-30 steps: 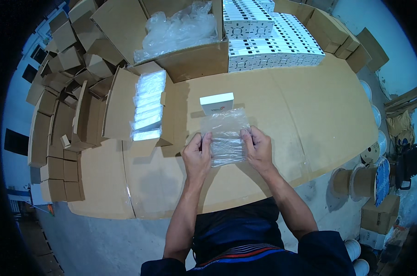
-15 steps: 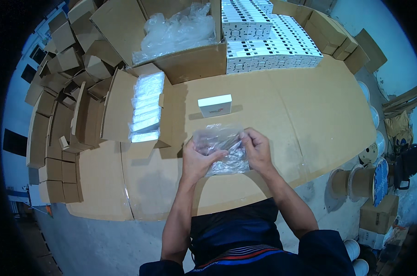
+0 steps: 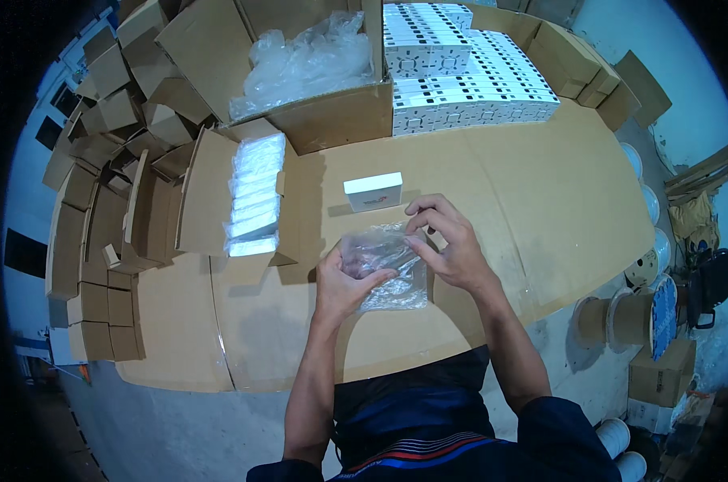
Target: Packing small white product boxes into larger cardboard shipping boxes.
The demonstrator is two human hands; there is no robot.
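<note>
An open carton [image 3: 255, 205] at the left is seen already filled with a row of bagged packs. At centre, a clear plastic bag [image 3: 384, 269] is pinched by left hand [image 3: 344, 281] and right hand [image 3: 448, 245], close together just above the cardboard-covered table [image 3: 540, 193]. The small white box [image 3: 373, 191] just beyond is not yet bagged; stacked white boxes [image 3: 460, 72] lie further back.

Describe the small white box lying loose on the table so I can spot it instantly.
Start at the cardboard-covered table. Just beyond the hands, which hold a clear plastic bag, lies one small white box. Unlike the boxes stacked at the far edge, it sits alone and flat.
</note>
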